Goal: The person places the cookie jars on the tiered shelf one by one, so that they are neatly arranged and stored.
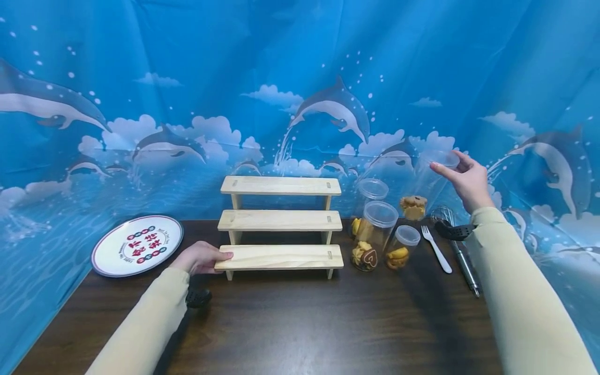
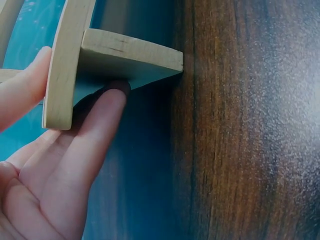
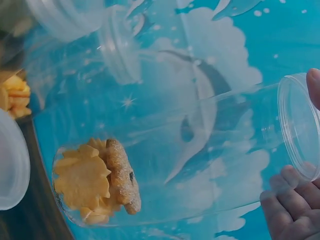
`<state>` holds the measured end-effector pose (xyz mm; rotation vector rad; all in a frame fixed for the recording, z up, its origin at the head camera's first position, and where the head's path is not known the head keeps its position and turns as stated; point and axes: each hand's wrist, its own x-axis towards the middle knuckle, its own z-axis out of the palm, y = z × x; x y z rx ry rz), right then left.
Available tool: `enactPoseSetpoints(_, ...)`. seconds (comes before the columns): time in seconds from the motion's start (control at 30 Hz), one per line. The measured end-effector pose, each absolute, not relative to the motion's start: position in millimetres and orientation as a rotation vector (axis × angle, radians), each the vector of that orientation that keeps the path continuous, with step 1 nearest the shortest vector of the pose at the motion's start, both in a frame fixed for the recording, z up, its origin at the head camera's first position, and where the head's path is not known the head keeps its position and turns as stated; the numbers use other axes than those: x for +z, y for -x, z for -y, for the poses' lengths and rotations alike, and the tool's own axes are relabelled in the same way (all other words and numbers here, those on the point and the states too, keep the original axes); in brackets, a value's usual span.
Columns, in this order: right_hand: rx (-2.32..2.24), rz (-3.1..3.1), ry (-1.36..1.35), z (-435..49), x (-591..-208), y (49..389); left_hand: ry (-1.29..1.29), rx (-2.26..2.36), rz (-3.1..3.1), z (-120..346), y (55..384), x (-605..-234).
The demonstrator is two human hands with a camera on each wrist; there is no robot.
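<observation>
A three-tier wooden stand (image 1: 281,221) sits on the table. My left hand (image 1: 201,258) grips the left end of its lowest board (image 1: 286,256), thumb on top and fingers beneath, as the left wrist view also shows. Off to the right, my right hand (image 1: 469,182) holds a tall clear jar (image 1: 424,179) by its lid, raised and tilted. Cookies (image 3: 95,180) lie in the bottom of that jar. Below and left of it stand a tall jar (image 1: 380,219) with cookies, a shorter jar (image 1: 407,237) with yellow pieces, and another tall jar (image 1: 372,191) behind.
On the left lies a white plate (image 1: 137,246) with red lettering. A white fork (image 1: 437,249) and a whisk (image 1: 464,260) lie right of the jars. A blue dolphin-print curtain (image 1: 300,78) hangs behind the dark wooden table (image 1: 300,323).
</observation>
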<state>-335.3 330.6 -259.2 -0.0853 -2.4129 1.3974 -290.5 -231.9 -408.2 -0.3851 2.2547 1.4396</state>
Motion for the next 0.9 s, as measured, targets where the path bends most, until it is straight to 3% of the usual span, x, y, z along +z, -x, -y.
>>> enactPoseSetpoints(0.9,1.468,2.137,-0.097,-262.5,-187.3,327.7,0.383,1.435,-2.219,233.5,292.7,-408.9)
